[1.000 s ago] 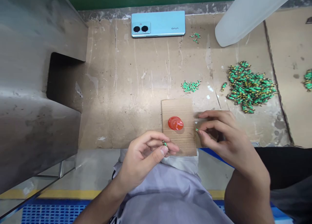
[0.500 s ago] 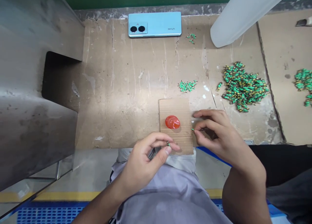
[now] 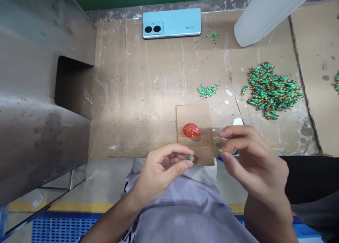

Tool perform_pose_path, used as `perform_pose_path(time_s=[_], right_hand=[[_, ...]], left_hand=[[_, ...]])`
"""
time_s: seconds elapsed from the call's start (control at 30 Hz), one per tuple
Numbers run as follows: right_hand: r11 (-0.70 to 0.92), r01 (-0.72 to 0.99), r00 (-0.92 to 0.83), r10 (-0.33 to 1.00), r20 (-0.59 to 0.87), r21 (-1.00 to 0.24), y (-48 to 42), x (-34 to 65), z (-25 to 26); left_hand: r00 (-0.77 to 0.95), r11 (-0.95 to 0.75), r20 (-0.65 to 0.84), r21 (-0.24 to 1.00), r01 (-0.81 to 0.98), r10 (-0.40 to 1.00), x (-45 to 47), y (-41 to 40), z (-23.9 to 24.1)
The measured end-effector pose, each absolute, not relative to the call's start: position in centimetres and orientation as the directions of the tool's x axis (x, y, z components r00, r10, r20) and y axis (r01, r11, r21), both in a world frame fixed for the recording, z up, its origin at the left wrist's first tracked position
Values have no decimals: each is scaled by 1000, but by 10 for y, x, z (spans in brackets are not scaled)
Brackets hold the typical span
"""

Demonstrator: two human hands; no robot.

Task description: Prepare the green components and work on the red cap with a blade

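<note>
My left hand (image 3: 164,170), in front of the cardboard piece (image 3: 196,110), pinches a small green-and-dark figure part (image 3: 190,158) between thumb and fingertips. To its right, my right hand (image 3: 251,155) holds a tiny green piece (image 3: 220,150) at the tips of thumb and finger. On the cardboard lies a shiny red-orange dish (image 3: 191,130), its contents hard to make out. Beyond it sits a small heap of tiny green pieces (image 3: 208,91). A larger heap of green, yellow and dark figure parts (image 3: 274,89) is farther right.
A light blue phone (image 3: 180,22) lies at the back edge, beside a few green bits (image 3: 212,36). A whitish translucent cylinder (image 3: 254,24) leans in from the upper right. A metal housing (image 3: 31,130) with a dark opening stands left. A white object (image 3: 238,121) shows behind my right hand.
My right hand has moved right and nearer to me with the tiny green piece. The left fingers have closed further around the figure part. The whole view has shifted slightly.
</note>
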State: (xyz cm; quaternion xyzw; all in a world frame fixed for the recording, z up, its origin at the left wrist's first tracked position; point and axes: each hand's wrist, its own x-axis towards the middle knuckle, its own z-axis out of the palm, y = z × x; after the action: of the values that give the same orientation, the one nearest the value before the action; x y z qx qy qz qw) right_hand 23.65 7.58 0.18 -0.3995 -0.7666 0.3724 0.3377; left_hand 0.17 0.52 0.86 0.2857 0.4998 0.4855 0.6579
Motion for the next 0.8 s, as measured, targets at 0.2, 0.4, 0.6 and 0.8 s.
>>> perform_pose_path(time_s=[0.2,0.4,0.6,0.8], right_hand=[[289,251,-491,860,136,-924,51,209,9],[265,224,-445,884,144,-938,52,204,9],[198,214,-329,937,120,-957,50,200,14],[-121,-24,-327,939,-107,-992,48,197,17]], left_hand=[[133,408,-405,734,-542,905,2,4,9],[192,430,-402,667,-608,895,2,3,6],[161,426,-411,711,-559,897,2,3,4],[175,439,-419,698,-566,891,1,2,5]])
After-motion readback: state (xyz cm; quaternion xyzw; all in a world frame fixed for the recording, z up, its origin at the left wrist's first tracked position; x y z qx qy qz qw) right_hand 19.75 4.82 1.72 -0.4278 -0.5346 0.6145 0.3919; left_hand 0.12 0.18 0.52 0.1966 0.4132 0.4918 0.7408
